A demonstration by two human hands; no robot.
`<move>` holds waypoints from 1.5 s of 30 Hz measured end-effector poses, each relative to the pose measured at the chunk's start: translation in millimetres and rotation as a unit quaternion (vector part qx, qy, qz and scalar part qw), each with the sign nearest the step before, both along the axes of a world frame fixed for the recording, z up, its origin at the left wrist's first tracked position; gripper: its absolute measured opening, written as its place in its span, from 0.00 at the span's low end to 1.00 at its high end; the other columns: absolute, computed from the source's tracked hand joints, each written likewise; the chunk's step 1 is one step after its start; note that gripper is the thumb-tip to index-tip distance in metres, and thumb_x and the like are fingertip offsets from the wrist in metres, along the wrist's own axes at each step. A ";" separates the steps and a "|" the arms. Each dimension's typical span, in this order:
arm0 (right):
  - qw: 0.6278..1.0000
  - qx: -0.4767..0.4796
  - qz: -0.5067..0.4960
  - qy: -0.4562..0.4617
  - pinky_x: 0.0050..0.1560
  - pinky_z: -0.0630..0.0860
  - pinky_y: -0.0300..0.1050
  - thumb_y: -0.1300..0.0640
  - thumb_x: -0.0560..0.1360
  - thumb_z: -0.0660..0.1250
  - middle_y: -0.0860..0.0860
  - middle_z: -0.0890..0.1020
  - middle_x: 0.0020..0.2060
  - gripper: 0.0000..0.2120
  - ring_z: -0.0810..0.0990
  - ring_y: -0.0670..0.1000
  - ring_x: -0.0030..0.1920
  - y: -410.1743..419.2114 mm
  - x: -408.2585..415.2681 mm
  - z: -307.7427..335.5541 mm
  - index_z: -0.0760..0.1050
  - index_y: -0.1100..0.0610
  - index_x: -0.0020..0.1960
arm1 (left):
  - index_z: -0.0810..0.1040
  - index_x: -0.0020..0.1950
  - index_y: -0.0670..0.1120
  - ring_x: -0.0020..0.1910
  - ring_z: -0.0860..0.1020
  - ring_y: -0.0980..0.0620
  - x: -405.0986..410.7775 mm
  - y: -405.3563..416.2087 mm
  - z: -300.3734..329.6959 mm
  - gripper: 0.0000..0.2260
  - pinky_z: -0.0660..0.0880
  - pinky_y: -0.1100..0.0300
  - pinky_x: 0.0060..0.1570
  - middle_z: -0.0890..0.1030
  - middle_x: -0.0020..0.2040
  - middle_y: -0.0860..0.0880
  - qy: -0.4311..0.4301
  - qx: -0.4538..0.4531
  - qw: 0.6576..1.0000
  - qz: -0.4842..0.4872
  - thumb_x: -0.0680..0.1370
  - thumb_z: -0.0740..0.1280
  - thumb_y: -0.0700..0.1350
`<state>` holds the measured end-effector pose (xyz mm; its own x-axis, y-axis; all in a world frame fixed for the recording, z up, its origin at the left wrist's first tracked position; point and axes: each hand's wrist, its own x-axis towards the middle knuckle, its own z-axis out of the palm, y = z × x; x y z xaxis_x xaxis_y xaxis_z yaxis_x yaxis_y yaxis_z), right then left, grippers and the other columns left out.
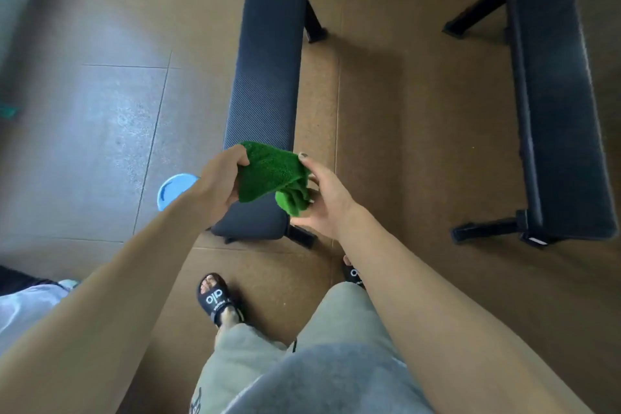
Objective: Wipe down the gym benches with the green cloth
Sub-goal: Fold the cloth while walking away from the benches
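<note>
A green cloth hangs folded between both hands, above the near end of a dark padded gym bench that runs away from me in the middle of the floor. My left hand grips the cloth's left edge. My right hand holds its bunched right side from below. A second black bench stands parallel at the right, untouched.
A light blue round object lies on the floor left of the near bench, partly behind my left forearm. My feet in black slides stand just before the bench end. Grey tiles lie to the left, brown flooring under the benches.
</note>
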<state>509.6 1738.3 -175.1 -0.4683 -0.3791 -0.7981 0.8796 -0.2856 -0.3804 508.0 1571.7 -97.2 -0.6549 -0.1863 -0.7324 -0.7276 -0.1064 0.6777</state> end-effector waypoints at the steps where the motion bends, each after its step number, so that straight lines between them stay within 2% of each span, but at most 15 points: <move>1: 1.000 -0.006 -0.011 0.001 0.74 0.58 0.73 0.35 0.69 0.73 0.51 0.78 0.69 0.31 0.77 0.55 0.66 -21.8 0.8 -5.2 0.76 0.46 0.68 | 0.76 0.51 0.42 0.47 0.79 0.42 -1.5 -21.4 -1.7 0.15 0.77 0.47 0.52 0.78 0.47 0.40 0.006 0.011 1.000 0.001 0.67 0.61 0.44; 4: 1.000 -0.007 -0.029 -0.004 0.71 0.58 0.78 0.33 0.70 0.73 0.47 0.79 0.66 0.31 0.78 0.51 0.60 -84.9 11.5 -18.9 0.75 0.42 0.70 | 0.75 0.48 0.41 0.41 0.83 0.44 -3.0 -83.1 -9.0 0.09 0.84 0.50 0.42 0.80 0.42 0.43 0.015 0.032 0.999 0.013 0.78 0.55 0.39; 6: 0.997 -0.044 -0.069 -0.013 0.70 0.62 0.77 0.35 0.72 0.73 0.52 0.79 0.68 0.30 0.78 0.58 0.64 -124.1 20.6 -27.9 0.76 0.45 0.70 | 0.73 0.45 0.42 0.40 0.81 0.43 -3.2 -119.4 -11.8 0.11 0.77 0.61 0.23 0.79 0.40 0.44 0.014 0.042 0.999 0.000 0.81 0.51 0.37; 8: 0.990 -0.073 -0.116 -0.028 0.70 0.66 0.74 0.39 0.75 0.72 0.55 0.81 0.67 0.25 0.79 0.62 0.66 -159.4 32.7 -32.8 0.79 0.51 0.68 | 0.71 0.44 0.42 0.41 0.79 0.43 2.9 -150.5 -14.3 0.12 0.71 0.65 0.19 0.79 0.37 0.44 0.010 0.055 0.998 -0.001 0.81 0.50 0.37; 10: 0.988 -0.078 -0.128 -0.031 0.70 0.66 0.73 0.41 0.76 0.71 0.53 0.81 0.67 0.24 0.78 0.59 0.68 -192.6 41.8 -35.3 0.80 0.50 0.68 | 0.72 0.44 0.41 0.42 0.78 0.42 7.9 -181.2 -16.3 0.11 0.75 0.62 0.22 0.77 0.39 0.43 -0.011 0.049 0.999 -0.005 0.81 0.51 0.38; 12: 0.987 -0.062 -0.143 -0.038 0.70 0.67 0.72 0.43 0.76 0.71 0.52 0.81 0.67 0.24 0.77 0.57 0.69 -220.5 45.2 -39.3 0.79 0.49 0.69 | 0.72 0.47 0.41 0.46 0.78 0.41 10.0 -212.7 -22.9 0.08 0.84 0.52 0.39 0.75 0.45 0.40 -0.024 0.056 0.998 0.009 0.78 0.55 0.40; 14: 0.985 -0.038 -0.162 -0.050 0.69 0.70 0.68 0.48 0.77 0.71 0.54 0.83 0.64 0.21 0.79 0.57 0.67 -243.8 43.8 -47.6 0.79 0.53 0.68 | 0.71 0.50 0.41 0.50 0.75 0.43 7.9 -243.8 -32.4 0.11 0.78 0.45 0.56 0.72 0.49 0.40 -0.041 0.046 0.998 0.008 0.69 0.60 0.43; 16: 0.982 -0.020 -0.177 -0.066 0.67 0.75 0.64 0.55 0.78 0.71 0.59 0.84 0.61 0.17 0.82 0.59 0.63 -265.0 40.0 -55.1 0.80 0.58 0.66 | 0.70 0.52 0.44 0.51 0.73 0.43 8.1 -274.4 -49.6 0.17 0.74 0.45 0.59 0.71 0.51 0.42 -0.052 0.032 0.998 0.008 0.64 0.62 0.45; 19: 0.985 0.029 -0.159 -0.053 0.58 0.82 0.58 0.63 0.75 0.73 0.63 0.84 0.59 0.19 0.84 0.62 0.59 -296.8 30.5 -79.1 0.77 0.62 0.66 | 0.74 0.50 0.43 0.54 0.78 0.42 11.0 -313.0 -79.0 0.09 0.75 0.42 0.67 0.76 0.51 0.40 -0.074 0.002 0.997 0.008 0.73 0.61 0.43; 23: 0.989 0.106 -0.099 -0.019 0.58 0.81 0.64 0.68 0.70 0.76 0.59 0.85 0.55 0.22 0.85 0.61 0.55 -334.9 26.3 -100.9 0.74 0.55 0.60 | 0.77 0.52 0.44 0.60 0.80 0.37 17.7 -361.9 -116.2 0.09 0.79 0.40 0.62 0.79 0.54 0.39 -0.096 -0.045 0.994 0.003 0.79 0.57 0.40; 26: 0.987 0.140 -0.076 -0.005 0.57 0.82 0.65 0.69 0.69 0.77 0.58 0.83 0.56 0.26 0.85 0.60 0.55 -362.5 25.3 -113.2 0.73 0.54 0.61 | 0.74 0.48 0.44 0.53 0.79 0.38 19.9 -395.5 -144.3 0.08 0.81 0.42 0.54 0.76 0.52 0.39 -0.092 -0.070 0.992 -0.046 0.81 0.56 0.36; 29: 0.980 0.189 -0.061 0.004 0.61 0.80 0.60 0.65 0.66 0.79 0.56 0.81 0.59 0.30 0.83 0.57 0.57 -393.8 19.5 -133.3 0.71 0.51 0.63 | 0.74 0.47 0.47 0.51 0.78 0.39 13.9 -428.6 -176.1 0.06 0.78 0.39 0.60 0.76 0.48 0.41 -0.084 -0.120 0.983 -0.113 0.80 0.59 0.40; 35: 0.945 0.321 -0.006 0.055 0.60 0.76 0.51 0.57 0.72 0.78 0.44 0.76 0.52 0.26 0.77 0.51 0.56 -461.2 4.2 -190.9 0.67 0.47 0.63 | 0.76 0.54 0.44 0.43 0.77 0.50 -7.0 -496.1 -256.2 0.05 0.71 0.59 0.38 0.78 0.45 0.45 -0.073 -0.179 0.962 -0.193 0.82 0.60 0.39; 41: 0.912 0.399 0.014 0.097 0.51 0.71 0.43 0.57 0.73 0.77 0.39 0.72 0.46 0.24 0.74 0.48 0.51 -519.9 -12.5 -296.3 0.67 0.47 0.61 | 0.78 0.55 0.39 0.50 0.80 0.39 -25.5 -561.4 -371.3 0.08 0.78 0.43 0.52 0.83 0.50 0.39 -0.071 -0.249 0.922 -0.287 0.80 0.63 0.41; 45: 0.900 0.419 0.033 0.114 0.55 0.70 0.43 0.57 0.73 0.76 0.46 0.74 0.56 0.28 0.74 0.50 0.56 -546.1 -21.7 -392.1 0.69 0.51 0.69 | 0.78 0.55 0.39 0.51 0.79 0.39 -31.1 -586.6 -466.1 0.08 0.78 0.44 0.53 0.82 0.51 0.41 -0.033 -0.302 0.890 -0.339 0.80 0.64 0.41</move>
